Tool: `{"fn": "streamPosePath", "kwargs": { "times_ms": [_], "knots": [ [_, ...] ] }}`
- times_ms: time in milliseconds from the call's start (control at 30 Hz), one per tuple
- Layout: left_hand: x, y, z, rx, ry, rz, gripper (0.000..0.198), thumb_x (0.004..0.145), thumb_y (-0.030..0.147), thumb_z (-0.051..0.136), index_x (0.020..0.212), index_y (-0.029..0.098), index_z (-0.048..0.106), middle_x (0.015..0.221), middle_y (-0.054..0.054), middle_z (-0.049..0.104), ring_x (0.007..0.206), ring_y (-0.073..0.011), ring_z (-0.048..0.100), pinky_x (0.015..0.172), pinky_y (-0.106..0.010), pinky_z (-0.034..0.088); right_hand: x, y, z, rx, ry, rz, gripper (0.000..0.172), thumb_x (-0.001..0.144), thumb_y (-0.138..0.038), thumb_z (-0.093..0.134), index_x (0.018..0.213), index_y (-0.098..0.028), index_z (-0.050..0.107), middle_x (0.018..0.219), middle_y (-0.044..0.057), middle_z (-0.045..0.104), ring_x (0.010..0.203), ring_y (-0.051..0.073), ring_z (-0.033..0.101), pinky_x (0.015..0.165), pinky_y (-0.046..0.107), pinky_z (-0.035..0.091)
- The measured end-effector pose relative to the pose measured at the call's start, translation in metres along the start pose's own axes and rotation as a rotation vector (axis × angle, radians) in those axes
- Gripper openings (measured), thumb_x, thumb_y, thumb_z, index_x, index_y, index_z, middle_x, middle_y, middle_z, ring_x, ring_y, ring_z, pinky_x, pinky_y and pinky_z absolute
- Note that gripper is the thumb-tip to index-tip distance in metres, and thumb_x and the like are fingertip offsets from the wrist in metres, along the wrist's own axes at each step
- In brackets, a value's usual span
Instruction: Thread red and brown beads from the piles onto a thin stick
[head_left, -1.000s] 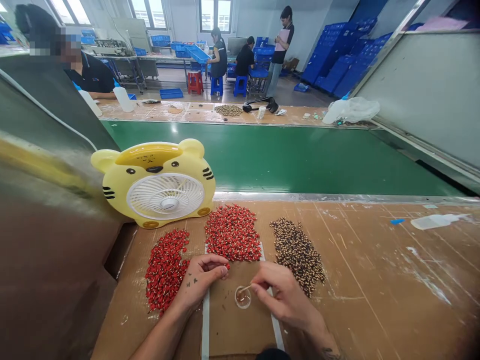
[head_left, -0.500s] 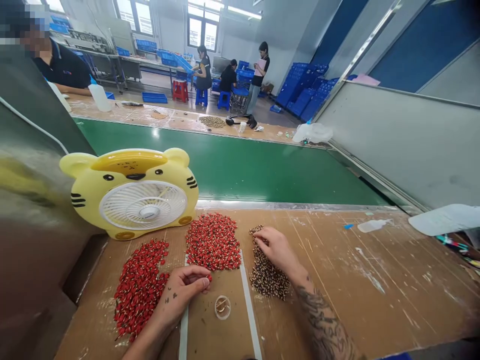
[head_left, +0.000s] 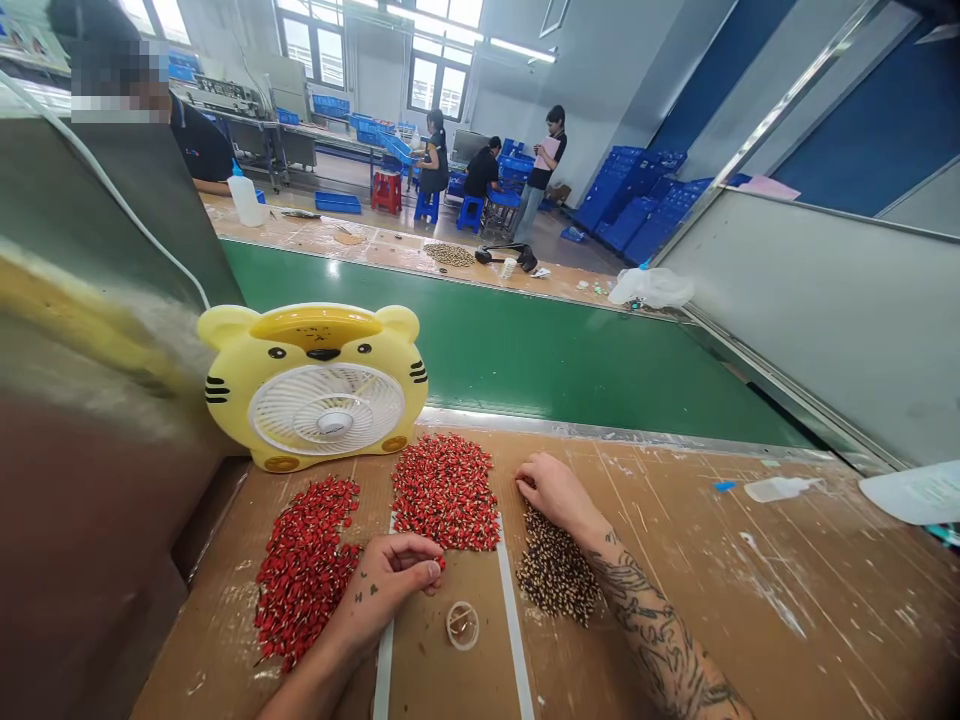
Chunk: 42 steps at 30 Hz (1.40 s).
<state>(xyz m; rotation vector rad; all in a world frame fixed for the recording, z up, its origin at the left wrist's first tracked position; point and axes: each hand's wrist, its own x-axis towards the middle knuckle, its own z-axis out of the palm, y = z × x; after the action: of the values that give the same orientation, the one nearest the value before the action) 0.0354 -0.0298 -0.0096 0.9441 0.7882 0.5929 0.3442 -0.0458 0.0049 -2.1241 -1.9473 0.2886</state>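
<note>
My left hand (head_left: 390, 585) rests on the cardboard with its fingers pinched on a small red piece (head_left: 441, 564). My right hand (head_left: 553, 490) reaches to the far end of a heap of small dark-and-tan pieces (head_left: 556, 572), fingers curled down into it; what they hold is hidden. Two heaps of red pieces lie near my left hand, one at the left (head_left: 304, 565) and one in the middle (head_left: 446, 490). A small clear round dish (head_left: 463, 625) with a thin stick in it sits between my hands.
A yellow tiger-shaped desk fan (head_left: 315, 385) stands behind the red heaps. A green conveyor belt (head_left: 525, 350) runs past the bench. A white squeeze bottle (head_left: 780, 488) lies at the right. A metal housing (head_left: 90, 400) walls the left. Other people work across the belt.
My right hand left the stick in the dish and moved up to the far end of the dark heap. My left hand stayed pinched on the red piece. The camera shifted.
</note>
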Motion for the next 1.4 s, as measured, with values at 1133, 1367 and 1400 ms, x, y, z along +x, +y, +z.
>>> {"fn": "streamPosePath", "kwargs": {
  "times_ms": [1133,1367,1400],
  "knots": [
    [-0.013,-0.002,-0.001,0.433,0.144,0.630,0.013,0.084,0.018,0.070,0.090,0.023,0.080,0.089,-0.008,0.077,0.083,-0.0202,0.072,0.080,-0.030,0.056,-0.065,-0.145,0.023,0.695,0.217,-0.162,0.008,0.090,-0.024,0.065,0.086,-0.022,0.072,0.079,0.003,0.073,0.071,0.017,0.068,0.068,0.026,0.052],
    [-0.012,-0.003,-0.002,0.414,0.118,0.759,0.022,0.083,0.010,0.069,0.097,0.025,0.079,0.089,-0.007,0.077,0.081,-0.0167,0.072,0.075,-0.025,0.057,-0.068,-0.148,0.018,0.772,0.151,-0.180,0.012,0.092,-0.018,0.063,0.095,-0.023,0.074,0.088,0.002,0.074,0.080,0.015,0.068,0.074,0.024,0.052],
    [-0.011,-0.003,-0.002,0.406,0.122,0.758,0.022,0.083,0.010,0.069,0.096,0.025,0.079,0.088,-0.007,0.077,0.080,-0.0164,0.072,0.074,-0.025,0.057,-0.068,-0.148,0.019,0.790,0.152,-0.168,0.012,0.091,-0.019,0.064,0.094,-0.023,0.074,0.087,0.002,0.074,0.080,0.015,0.068,0.074,0.024,0.052]
  ]
}}
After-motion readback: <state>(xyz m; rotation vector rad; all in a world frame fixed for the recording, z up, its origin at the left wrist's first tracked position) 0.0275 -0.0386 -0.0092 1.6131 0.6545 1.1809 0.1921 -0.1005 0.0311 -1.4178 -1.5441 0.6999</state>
